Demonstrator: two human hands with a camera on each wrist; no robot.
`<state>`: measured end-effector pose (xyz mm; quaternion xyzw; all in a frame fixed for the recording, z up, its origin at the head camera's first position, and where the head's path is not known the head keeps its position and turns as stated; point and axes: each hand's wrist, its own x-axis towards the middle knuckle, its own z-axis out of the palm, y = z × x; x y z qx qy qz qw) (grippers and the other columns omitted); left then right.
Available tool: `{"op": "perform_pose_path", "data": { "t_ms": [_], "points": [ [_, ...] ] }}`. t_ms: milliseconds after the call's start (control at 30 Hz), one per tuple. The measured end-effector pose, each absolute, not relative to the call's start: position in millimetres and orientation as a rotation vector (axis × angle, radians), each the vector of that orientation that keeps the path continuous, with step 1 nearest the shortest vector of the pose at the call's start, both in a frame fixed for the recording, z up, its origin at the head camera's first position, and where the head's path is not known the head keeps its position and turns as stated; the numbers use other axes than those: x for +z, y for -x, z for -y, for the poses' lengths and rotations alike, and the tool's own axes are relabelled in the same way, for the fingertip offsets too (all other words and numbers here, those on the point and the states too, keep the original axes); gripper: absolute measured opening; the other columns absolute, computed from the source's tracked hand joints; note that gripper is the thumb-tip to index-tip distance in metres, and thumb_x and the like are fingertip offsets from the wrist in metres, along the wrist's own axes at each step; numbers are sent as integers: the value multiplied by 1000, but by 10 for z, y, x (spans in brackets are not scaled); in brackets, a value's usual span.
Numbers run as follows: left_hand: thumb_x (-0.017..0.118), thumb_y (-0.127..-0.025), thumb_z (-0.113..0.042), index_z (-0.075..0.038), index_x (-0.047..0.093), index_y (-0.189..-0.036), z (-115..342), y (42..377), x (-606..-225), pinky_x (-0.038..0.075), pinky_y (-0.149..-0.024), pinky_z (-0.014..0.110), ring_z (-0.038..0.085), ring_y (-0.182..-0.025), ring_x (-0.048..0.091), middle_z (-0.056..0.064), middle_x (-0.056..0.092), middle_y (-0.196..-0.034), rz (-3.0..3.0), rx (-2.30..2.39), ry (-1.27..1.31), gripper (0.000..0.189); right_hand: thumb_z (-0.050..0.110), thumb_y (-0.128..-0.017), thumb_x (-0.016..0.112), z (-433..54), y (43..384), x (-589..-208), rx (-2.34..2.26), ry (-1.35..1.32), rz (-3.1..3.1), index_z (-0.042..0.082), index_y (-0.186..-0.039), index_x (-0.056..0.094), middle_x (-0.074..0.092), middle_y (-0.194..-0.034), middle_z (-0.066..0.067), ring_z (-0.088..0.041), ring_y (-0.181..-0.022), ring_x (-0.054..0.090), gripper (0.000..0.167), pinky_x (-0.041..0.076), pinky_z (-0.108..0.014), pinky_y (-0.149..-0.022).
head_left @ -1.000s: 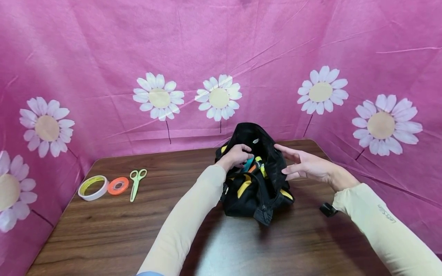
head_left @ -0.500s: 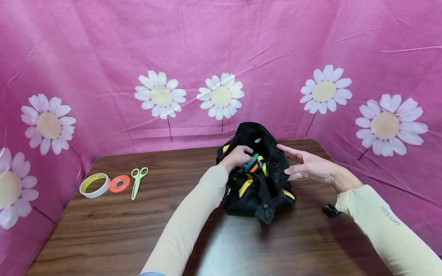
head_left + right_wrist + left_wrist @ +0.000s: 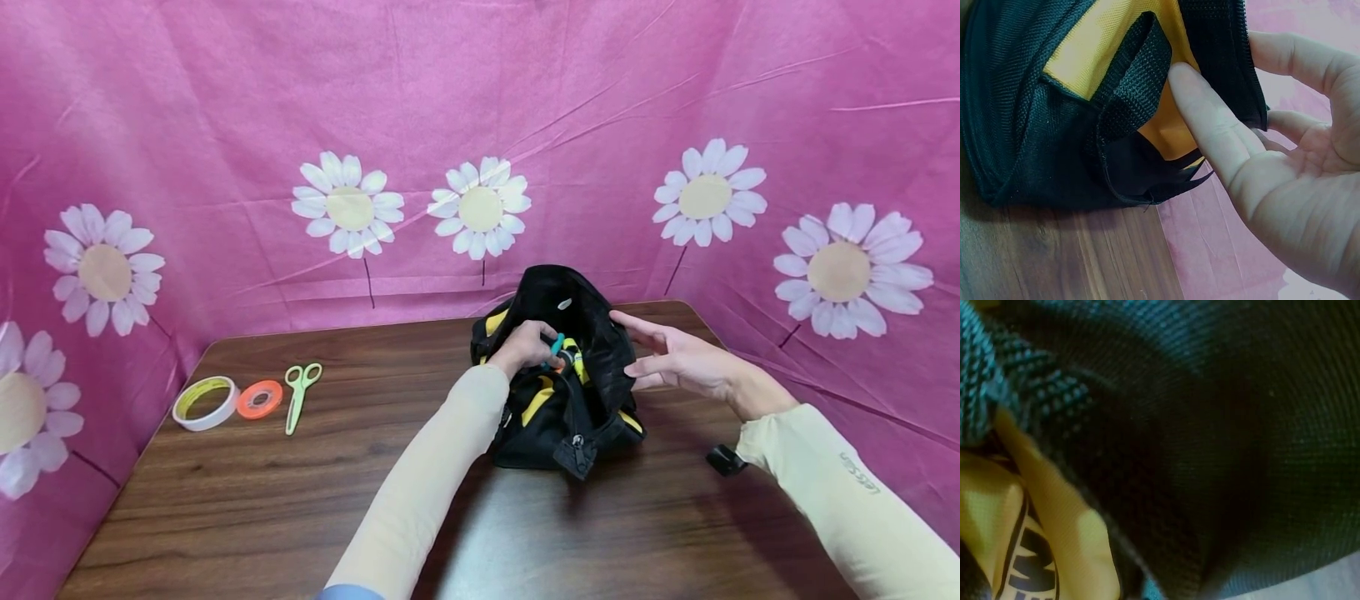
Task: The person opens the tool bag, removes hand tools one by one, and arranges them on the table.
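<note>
A black tool bag (image 3: 525, 442) with yellow panels stands on the table with its mouth open. My left hand (image 3: 528, 346) reaches into it, fingertips mostly hidden. Beside those fingers shows a teal tool handle (image 3: 557, 342); whether the hand grips it cannot be told. A yellow-and-black item (image 3: 577, 362) lies deeper in the bag. My right hand (image 3: 686, 362) holds the bag's right rim. In the right wrist view its thumb (image 3: 1200, 103) presses the yellow outer side, while other fingers go behind the zip edge (image 3: 1250, 69). Dark bag fabric (image 3: 1222, 444) fills most of the left wrist view.
On the left of the wooden table (image 3: 247, 517) lie a white tape roll (image 3: 217, 414), an orange tape roll (image 3: 258, 400) and light green scissors (image 3: 297, 404). A pink flowered cloth (image 3: 585, 83) hangs behind the table. A strap loop (image 3: 1138, 87) sticks out from the bag's side.
My left hand has shifted right and deeper into the bag, and the teal handle now sits at its fingers. The right hand has drawn the rim slightly right.
</note>
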<state>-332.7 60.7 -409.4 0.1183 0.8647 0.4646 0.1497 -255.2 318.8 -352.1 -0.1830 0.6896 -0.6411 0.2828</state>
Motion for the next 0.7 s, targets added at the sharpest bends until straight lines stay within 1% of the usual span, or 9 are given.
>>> {"op": "perform_pose_path", "data": {
  "t_ms": [200,400,533,633,700],
  "points": [
    [88,-80,-8,-6,65,-126,-657,3311,-4053,52,-79,28,19,-88,59,8,64,-112,-2551,1248,-347,51,-8,-96,60,-3217,2534,-3500,-1724,491,-1858,16,-164,0,-6,-166,-20,-18,-120,59,93,55,-42,-96],
    [88,-81,-13,-6,64,-128,-659,3324,-4024,49,-85,27,19,-95,57,9,64,-119,-2609,1127,-381,53,-9,-96,59,-3235,2520,-3521,-1746,498,-1827,15,-164,-1,-9,-166,-20,-18,-120,59,94,54,-44,-97],
    [85,-83,-6,-6,64,-129,-625,3348,-4044,50,-84,27,20,-96,58,10,63,-122,-2579,1150,-366,51,-10,-96,59,-3243,2508,-3547,-1761,491,-1808,15,-164,-2,-11,-166,-20,-18,-117,61,94,54,-45,-97],
    [81,-85,-2,-5,63,-132,-597,3362,-4056,50,-84,26,20,-100,58,10,62,-128,-2566,1142,-369,51,-11,-96,58,-3242,2505,-3564,-1767,499,-1798,14,-163,-3,-11,-165,-22,-19,-115,63,94,55,-45,-96],
    [78,-87,-1,-4,62,-135,-583,3370,-4061,48,-82,25,19,-101,56,10,61,-133,-2568,1109,-395,51,-11,-96,58,-3236,2506,-3571,-1769,510,-1791,13,-163,-3,-10,-164,-23,-20,-115,63,94,55,-46,-96]
  ]
}}
